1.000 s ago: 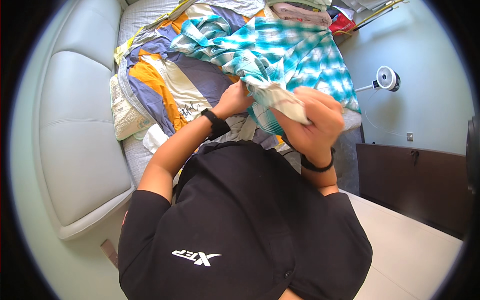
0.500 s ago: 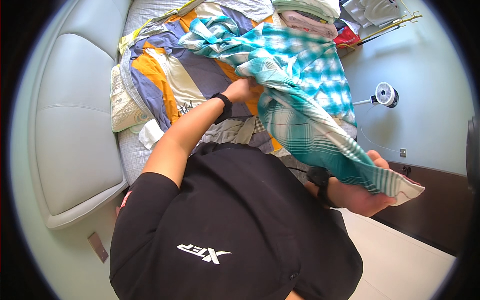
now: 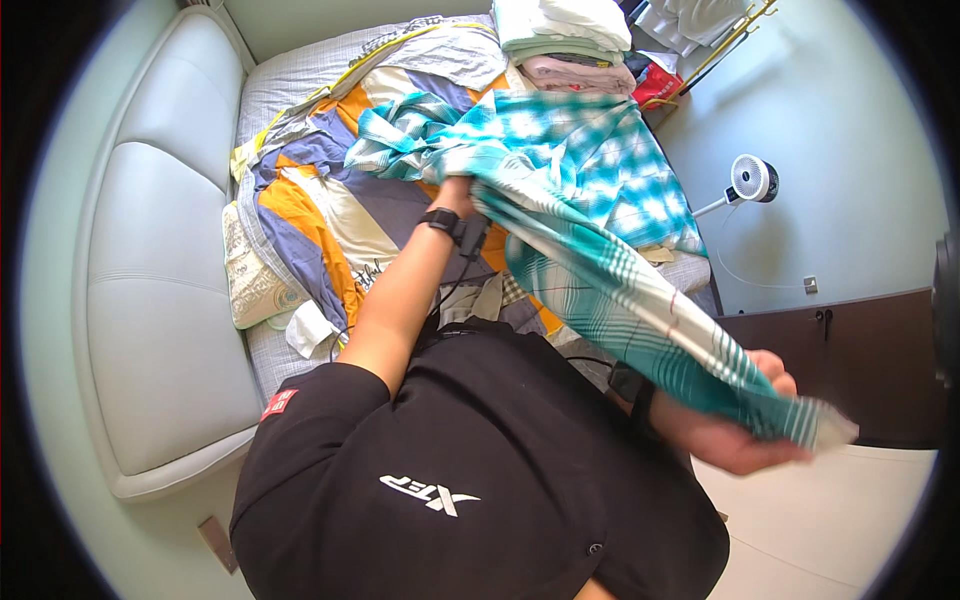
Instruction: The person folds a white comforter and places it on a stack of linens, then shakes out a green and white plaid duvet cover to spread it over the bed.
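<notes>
A large teal-and-white plaid cloth point(image 3: 600, 270) stretches from the bed toward the lower right. My left hand point(image 3: 458, 194) is closed on a fold near its middle, the fingertips hidden by the fabric. At the lower right, my right hand point(image 3: 725, 438) grips the gathered strip close to its pale end, which sticks out past the fingers and is slightly blurred. Between the hands the cloth hangs in a long, twisted fold. Its far part lies spread over the bed, on top of a grey, orange and cream bed cover point(image 3: 330, 215).
A padded grey headboard point(image 3: 165, 310) lines the left side. A patterned pillow point(image 3: 255, 265) and a white cloth point(image 3: 312, 328) lie beside the cover. Folded bedding point(image 3: 565, 40) is stacked at the far end. On the right stand a white fan point(image 3: 752, 178) and a dark brown cabinet point(image 3: 860, 350).
My left hand has shifted a little left and down, with the wrist turned. The cloth between my hands is straighter and narrower. My right hand has moved slightly lower, still holding the end.
</notes>
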Available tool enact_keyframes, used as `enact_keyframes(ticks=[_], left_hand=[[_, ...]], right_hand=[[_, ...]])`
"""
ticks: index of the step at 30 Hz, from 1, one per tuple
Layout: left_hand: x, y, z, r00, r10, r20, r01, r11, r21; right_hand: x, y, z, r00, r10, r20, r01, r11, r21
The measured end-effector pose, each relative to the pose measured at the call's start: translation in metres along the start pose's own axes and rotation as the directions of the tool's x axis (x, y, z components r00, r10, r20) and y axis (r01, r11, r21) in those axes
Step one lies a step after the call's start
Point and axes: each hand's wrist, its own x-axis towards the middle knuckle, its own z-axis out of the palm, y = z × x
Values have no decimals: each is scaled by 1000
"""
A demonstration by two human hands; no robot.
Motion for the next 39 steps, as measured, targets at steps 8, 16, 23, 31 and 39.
enact_keyframes(ticks=[8,16,23,31,39], left_hand=[[-117,129,-82,263,863,-431,-420,504,755],[-352,141,102,-240,907,346,-428,-419,801],[-327,102,-33,737,675,18,-104,87,991],[-336,18,-170,743,337,-578,624,-38,780],[-276,59,39,841,310,444,-459,-27,888]], right_hand=[[-30,84,-91,816,575,-62,-502,651,-569],[-149,172,-154,273,927,259,-557,371,-743],[-179,192,-122,175,878,446,-382,478,-791],[-185,172,-84,42,776,629,-151,627,-764],[-205,154,-24,-470,727,501,-615,138,-777]])
